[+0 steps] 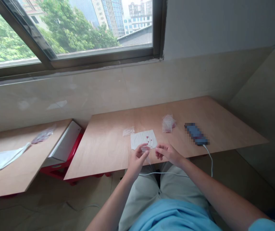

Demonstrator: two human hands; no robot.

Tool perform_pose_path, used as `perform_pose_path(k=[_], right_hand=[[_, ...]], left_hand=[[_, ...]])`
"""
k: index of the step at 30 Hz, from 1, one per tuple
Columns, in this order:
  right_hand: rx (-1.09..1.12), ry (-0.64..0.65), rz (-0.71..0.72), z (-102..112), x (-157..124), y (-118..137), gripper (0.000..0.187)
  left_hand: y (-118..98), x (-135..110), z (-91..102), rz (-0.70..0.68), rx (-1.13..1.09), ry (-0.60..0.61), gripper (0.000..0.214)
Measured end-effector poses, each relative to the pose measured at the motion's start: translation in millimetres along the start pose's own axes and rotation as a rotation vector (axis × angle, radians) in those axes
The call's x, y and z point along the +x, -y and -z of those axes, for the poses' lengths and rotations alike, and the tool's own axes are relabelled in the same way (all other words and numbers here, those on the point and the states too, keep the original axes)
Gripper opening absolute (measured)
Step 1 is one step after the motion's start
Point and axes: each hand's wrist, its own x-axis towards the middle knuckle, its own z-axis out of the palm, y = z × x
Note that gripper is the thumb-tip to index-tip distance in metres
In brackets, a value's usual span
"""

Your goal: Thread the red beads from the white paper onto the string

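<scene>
Here's your left hand [137, 158], pinching a filmy clear plastic bag [146, 148] between thumb and fingers at the white sheet's [138, 138] near edge. Your right hand [167, 152] sits just beside, fingertips drawn close; whether they grip anything, I can't tell. Small red bits [147, 137] dot that flat sheet, and crinkly transparent packets [168, 123] heap beyond on smooth wood-toned board [108, 144].

Head-height view, forward-down, perhaps tilted

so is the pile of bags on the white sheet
No, the pile lies on the table to the right of the sheet, with bare wood between them.
</scene>
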Motion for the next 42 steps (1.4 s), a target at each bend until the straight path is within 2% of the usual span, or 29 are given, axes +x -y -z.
perform_pose_path(k=[4, 8, 11, 15, 19, 25, 30, 36, 42], right_hand=[[-0.131, -0.092, -0.013, 7.9, 5.4, -8.1, 0.028], [-0.179, -0.099, -0.029, 8.2, 6.4, -16.5, 0.028], [-0.127, -0.045, -0.078, -0.9, 5.3, -22.4, 0.033], [0.072, 0.059, -0.226, -18.2, 1.2, -25.9, 0.041], [0.279, 0.097, -0.309, -26.7, -5.0, -18.9, 0.039], [0.346, -0.029, -0.303, -24.2, -6.7, -14.0, 0.036], [0.369, -0.135, -0.265, -22.0, -3.0, -21.7, 0.035], [0.443, -0.211, -0.245, -17.2, 0.3, -23.0, 0.032], [0.439, -0.24, -0.265, -14.9, 2.4, -26.8, 0.032]], left_hand=[[-17.6, 7.0, 14.1, 0.0, -0.275, -0.114, 0.039], [-36.5, 6.8, 22.3, -0.009, -0.408, -0.079, 0.038], [-38.8, 3.5, 20.2, 0.003, -0.407, -0.03, 0.04], [-32.6, -1.2, 14.7, 0.008, -0.288, 0.076, 0.042], [-30.8, -4.8, 12.2, 0.014, -0.165, 0.177, 0.046], [-31.0, -7.4, 7.3, -0.134, -0.046, 0.19, 0.051], [-37.6, -11.3, 4.2, -0.289, 0.273, 0.165, 0.033], [-48.6, -11.9, 5.3, -0.397, 0.629, 0.183, 0.01], [-42.8, -9.3, 7.8, -0.478, 0.706, 0.142, 0.028]])
